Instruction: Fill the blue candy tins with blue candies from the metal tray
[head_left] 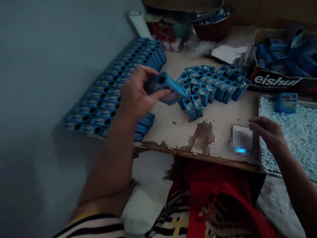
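My left hand [136,94] is wrapped round a small blue box [170,89] with a dark round spot on its end, held tilted above the table. Behind and below that hand stand tight rows of similar blue boxes [106,89], and a looser group of boxes [205,79] is to its right. My right hand [268,132] has its fingertips pinched together over the near tray's left rim; whatever is in them is too small to make out. Close to those fingertips lies a small pale square device [242,135], partly pixelated, with a bright blue spot.
On the right, a metal tray [260,148] holds many pale blue pellets, with one blue box [286,102] lying on them. Behind it, an open carton [269,81] is full of blue boxes. A dark red bowl [210,31] and a white roll [141,24] stand at the back.
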The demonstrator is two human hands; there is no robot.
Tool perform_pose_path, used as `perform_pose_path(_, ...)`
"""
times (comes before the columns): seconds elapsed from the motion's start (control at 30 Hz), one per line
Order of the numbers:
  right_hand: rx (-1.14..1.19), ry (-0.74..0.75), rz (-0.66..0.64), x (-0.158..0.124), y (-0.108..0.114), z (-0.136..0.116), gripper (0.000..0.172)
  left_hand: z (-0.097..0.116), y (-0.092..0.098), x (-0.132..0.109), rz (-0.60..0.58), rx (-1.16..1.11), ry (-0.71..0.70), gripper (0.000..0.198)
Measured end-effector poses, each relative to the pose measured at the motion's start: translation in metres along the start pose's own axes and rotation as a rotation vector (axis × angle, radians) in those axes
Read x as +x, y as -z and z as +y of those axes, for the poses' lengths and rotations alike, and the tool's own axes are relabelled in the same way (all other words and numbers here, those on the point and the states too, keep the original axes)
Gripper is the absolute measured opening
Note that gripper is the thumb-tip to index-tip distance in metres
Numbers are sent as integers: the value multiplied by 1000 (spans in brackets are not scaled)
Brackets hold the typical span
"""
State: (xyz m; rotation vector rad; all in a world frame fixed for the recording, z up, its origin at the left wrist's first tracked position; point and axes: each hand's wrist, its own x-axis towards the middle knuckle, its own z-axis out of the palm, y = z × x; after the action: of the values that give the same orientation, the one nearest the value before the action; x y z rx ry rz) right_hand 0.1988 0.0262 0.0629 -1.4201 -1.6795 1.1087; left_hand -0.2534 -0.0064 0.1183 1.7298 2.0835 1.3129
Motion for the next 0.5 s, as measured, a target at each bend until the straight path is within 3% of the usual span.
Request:
perform_pose_path(0.07,-245,227,-134,21,-37,-25,30,-40,19,36,61,25,144,66)
perform_pose_path(0.1,-397,347,-203,34,-56,-40,34,-56,23,51,38,31,179,67)
perform_pose_path(0.2,-834,542,-340,74,-107,-80,57,-93,31,70,-216,62,210,58)
perform_pose_path(0.33,-1189,597,-458,111,-146,-107,63,-126,51,57,-548,99,188,40)
perform_pose_path(0.43,-1266,655,-521,126,-154,-113,55,-142,59,38,-616,168,115,45)
perform_pose_path(0.5,-1291,664,-527,129,-154,-117,47,-146,55,24,-563,225,39,49)
